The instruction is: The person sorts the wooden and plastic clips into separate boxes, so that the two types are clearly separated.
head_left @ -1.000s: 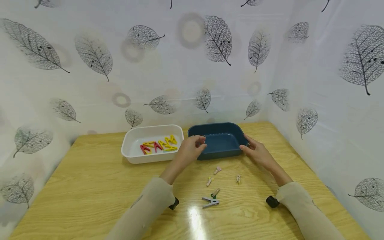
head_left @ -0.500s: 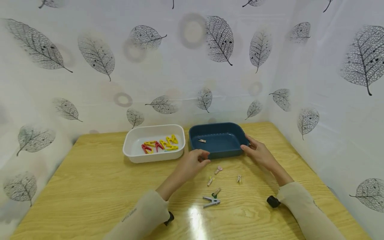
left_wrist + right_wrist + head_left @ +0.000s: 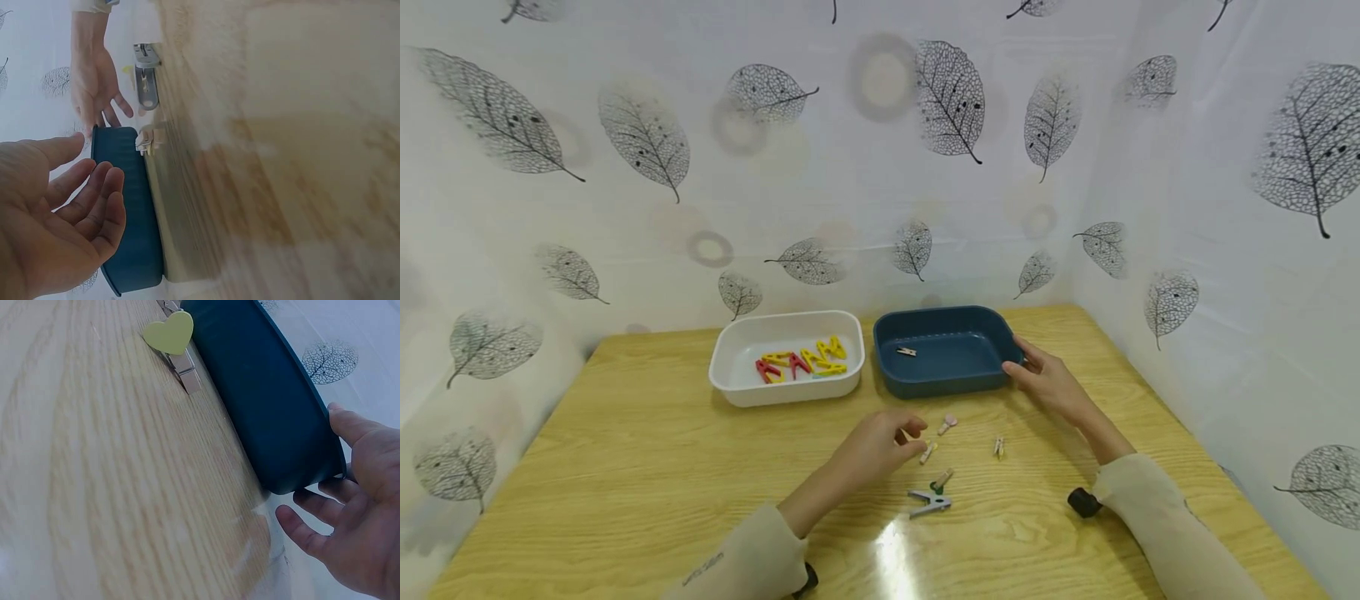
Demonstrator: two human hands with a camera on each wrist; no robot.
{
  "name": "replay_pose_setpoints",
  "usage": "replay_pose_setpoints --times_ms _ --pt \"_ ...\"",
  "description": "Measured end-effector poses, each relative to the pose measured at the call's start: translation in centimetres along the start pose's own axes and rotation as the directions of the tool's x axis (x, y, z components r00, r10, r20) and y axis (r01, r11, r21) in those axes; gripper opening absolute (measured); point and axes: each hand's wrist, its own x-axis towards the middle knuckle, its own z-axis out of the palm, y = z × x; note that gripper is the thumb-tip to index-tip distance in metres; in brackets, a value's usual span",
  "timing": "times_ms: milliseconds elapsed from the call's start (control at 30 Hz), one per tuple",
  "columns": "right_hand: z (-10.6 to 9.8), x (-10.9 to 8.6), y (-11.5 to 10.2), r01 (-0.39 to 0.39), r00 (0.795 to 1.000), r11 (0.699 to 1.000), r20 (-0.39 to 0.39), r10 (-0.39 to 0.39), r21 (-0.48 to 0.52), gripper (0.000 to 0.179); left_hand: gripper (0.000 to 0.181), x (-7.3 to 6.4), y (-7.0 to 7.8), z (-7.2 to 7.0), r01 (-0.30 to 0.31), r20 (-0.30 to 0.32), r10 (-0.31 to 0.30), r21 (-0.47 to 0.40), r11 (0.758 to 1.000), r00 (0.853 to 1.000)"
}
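Observation:
My left hand (image 3: 883, 447) hovers over the table beside several small wooden clothespins, its fingers loosely bent and holding nothing. A yellow-topped clothespin (image 3: 928, 452) lies by its fingertips, with a pink-topped one (image 3: 947, 425) just beyond. Another clothespin (image 3: 998, 447) with a yellow heart (image 3: 170, 334) lies to the right. Nearer to me are a green-topped clothespin (image 3: 942, 479) and a larger grey clip (image 3: 930, 502). My right hand (image 3: 1048, 385) holds the right front corner of a dark blue tray (image 3: 951, 386), thumb at the rim. One wooden clothespin (image 3: 906, 352) lies inside that tray.
Left of the blue tray stands a white tray (image 3: 786, 396) with several red and yellow plastic clips (image 3: 797, 364). Both trays stand near the back edge of the wooden table (image 3: 662, 467). A leaf-patterned sheet (image 3: 850, 192) hangs behind and along the right side.
My left hand has drawn back from the blue tray toward the clothespins on the table, revealing a wooden clothespin in the tray. My right hand stays at the tray's corner.

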Motion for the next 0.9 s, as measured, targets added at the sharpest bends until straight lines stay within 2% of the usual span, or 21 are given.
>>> replay_pose_setpoints --times_ms 100,433,900 --pt "0.0 0.0 0.0 -0.005 1.0 1.0 0.001 0.005 -0.008 0.074 0.022 -0.2 -0.2 0.1 -0.007 -0.021 0.007 -0.002 1.0 1.0" --pt "-0.1 0.1 0.2 0.001 1.0 1.0 0.005 -0.001 -0.022 0.073 0.019 -0.6 -0.7 1.6 0.036 -0.036 -0.035 0.039 0.999 0.999" --pt "-0.1 0.2 0.3 -0.002 1.0 1.0 0.005 0.002 0.008 0.073 0.015 -0.4 0.3 2.3 0.111 -0.068 -0.102 0.146 0.983 0.992"
